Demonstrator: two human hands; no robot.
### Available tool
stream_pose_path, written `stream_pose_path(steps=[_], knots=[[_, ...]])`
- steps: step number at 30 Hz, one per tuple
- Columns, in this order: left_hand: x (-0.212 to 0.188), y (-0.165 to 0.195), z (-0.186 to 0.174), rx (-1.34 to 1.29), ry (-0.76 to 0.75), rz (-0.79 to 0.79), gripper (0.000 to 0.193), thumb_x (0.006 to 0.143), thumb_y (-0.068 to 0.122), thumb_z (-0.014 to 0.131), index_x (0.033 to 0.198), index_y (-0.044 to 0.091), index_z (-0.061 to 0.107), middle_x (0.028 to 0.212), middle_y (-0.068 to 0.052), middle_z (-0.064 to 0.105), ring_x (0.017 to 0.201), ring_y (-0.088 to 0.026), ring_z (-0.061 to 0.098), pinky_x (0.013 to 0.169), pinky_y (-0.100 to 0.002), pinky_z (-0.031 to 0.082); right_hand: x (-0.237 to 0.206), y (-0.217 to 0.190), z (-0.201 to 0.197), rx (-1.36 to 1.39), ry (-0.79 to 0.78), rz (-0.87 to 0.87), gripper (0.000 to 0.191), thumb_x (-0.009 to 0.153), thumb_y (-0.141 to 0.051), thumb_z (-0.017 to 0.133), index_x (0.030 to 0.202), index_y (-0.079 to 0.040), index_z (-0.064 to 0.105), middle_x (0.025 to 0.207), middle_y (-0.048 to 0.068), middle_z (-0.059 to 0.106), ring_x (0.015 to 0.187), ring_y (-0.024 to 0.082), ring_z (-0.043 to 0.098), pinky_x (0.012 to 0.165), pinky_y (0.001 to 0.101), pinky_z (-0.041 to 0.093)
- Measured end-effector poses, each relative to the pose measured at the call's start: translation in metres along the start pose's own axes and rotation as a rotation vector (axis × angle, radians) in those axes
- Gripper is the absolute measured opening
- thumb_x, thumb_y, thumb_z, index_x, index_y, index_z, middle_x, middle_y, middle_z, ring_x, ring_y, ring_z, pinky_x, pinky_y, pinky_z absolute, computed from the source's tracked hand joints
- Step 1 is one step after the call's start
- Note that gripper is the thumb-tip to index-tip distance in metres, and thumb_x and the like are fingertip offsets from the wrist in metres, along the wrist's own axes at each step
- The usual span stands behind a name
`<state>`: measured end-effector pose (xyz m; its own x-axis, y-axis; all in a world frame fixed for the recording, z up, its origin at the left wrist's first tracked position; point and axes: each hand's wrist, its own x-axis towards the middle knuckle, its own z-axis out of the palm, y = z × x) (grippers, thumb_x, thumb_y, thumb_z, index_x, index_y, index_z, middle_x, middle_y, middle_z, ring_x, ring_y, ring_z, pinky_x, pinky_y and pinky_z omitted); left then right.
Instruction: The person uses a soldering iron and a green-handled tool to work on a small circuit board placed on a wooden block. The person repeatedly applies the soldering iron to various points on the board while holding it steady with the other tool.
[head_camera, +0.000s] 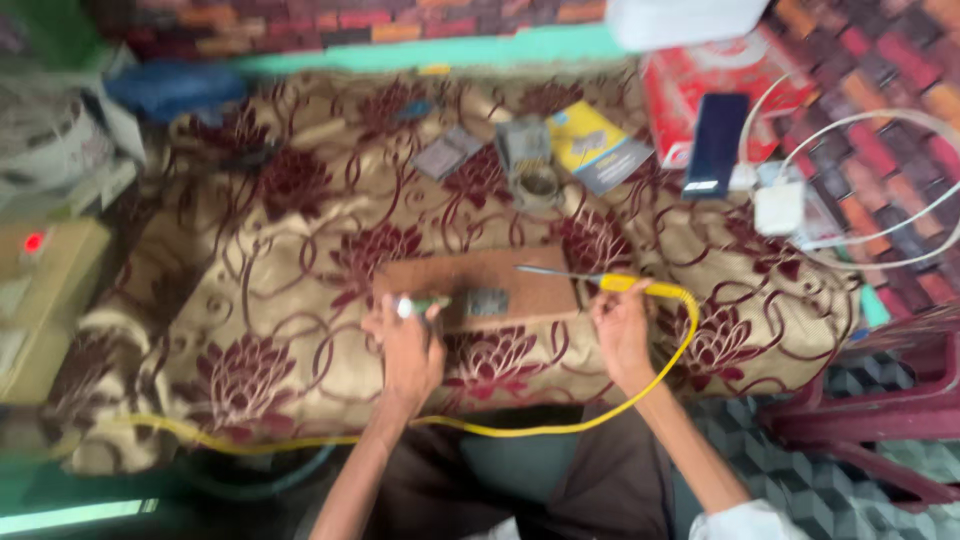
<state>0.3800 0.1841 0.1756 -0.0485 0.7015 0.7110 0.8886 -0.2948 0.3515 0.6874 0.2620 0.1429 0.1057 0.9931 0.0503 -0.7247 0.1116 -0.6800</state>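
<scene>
While blurred, left hand (408, 345) seemingly clamps small tube (420, 305) | right hand (622, 325) clamps yellow-handled soldering iron (590, 279) | brown board (478, 288)

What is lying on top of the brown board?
On the brown board a small grey-green part lies by the left hand, and the metal tip of the yellow-handled tool in the right hand reaches over it. What the hands cover is hidden.
</scene>
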Motion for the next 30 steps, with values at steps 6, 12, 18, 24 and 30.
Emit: stream_pose_path(steps=[6, 12, 18, 24, 30], knots=[[0.013, 0.012, -0.001, -0.058, -0.158, -0.103, 0.022, 0.098, 0.015, 0.051, 0.099, 0.001, 0.067, 0.105, -0.026, 0.059, 0.103, -0.042, 0.049, 0.09, -0.056, 0.029, 0.008, 0.001, -0.014, -0.065, 0.006, -0.008, 0.046, 0.107, -0.054, 0.052, 0.102, -0.009, 0.054, 0.076, 0.002, 0.054, 0.066, 0.014, 0.053, 0.063, 0.0283, 0.045], [0.029, 0.016, 0.002, 0.003, -0.2, -0.113, 0.024, 0.1, 0.017, 0.051, 0.096, -0.002, 0.065, 0.1, -0.027, 0.056, 0.098, -0.04, 0.046, 0.082, -0.051, 0.027, 0.007, 0.002, -0.003, -0.287, 0.069, -0.098, 0.041, 0.108, -0.047, 0.054, 0.109, -0.006, 0.056, 0.07, 0.004, 0.056, 0.056, 0.013, 0.053, 0.051, 0.0245, 0.037], [0.027, 0.009, 0.006, -0.123, -0.108, -0.082, 0.021, 0.1, 0.013, 0.051, 0.104, 0.0, 0.067, 0.102, -0.021, 0.057, 0.099, -0.036, 0.043, 0.086, -0.051, 0.025, 0.003, 0.006, 0.004, -0.348, 0.014, -0.142, 0.039, 0.111, -0.042, 0.052, 0.109, -0.003, 0.058, 0.069, 0.004, 0.058, 0.055, 0.011, 0.053, 0.05, 0.0232, 0.035], [0.027, 0.005, 0.006, -0.066, -0.14, -0.067, 0.014, 0.098, 0.011, 0.054, 0.099, 0.002, 0.065, 0.097, -0.019, 0.052, 0.097, -0.032, 0.041, 0.083, -0.048, 0.024, -0.001, 0.007, 0.01, -0.419, -0.037, -0.205, 0.039, 0.114, -0.039, 0.049, 0.107, -0.002, 0.059, 0.065, 0.003, 0.055, 0.052, 0.01, 0.051, 0.047, 0.0225, 0.034], [0.029, 0.007, 0.003, -0.069, -0.228, -0.137, 0.015, 0.095, 0.012, 0.056, 0.088, 0.002, 0.063, 0.092, -0.017, 0.053, 0.097, -0.031, 0.043, 0.084, -0.048, 0.025, -0.002, 0.008, 0.011, -0.44, -0.017, -0.197, 0.038, 0.114, -0.037, 0.047, 0.106, -0.002, 0.058, 0.065, 0.003, 0.055, 0.052, 0.009, 0.052, 0.047, 0.0219, 0.034]])
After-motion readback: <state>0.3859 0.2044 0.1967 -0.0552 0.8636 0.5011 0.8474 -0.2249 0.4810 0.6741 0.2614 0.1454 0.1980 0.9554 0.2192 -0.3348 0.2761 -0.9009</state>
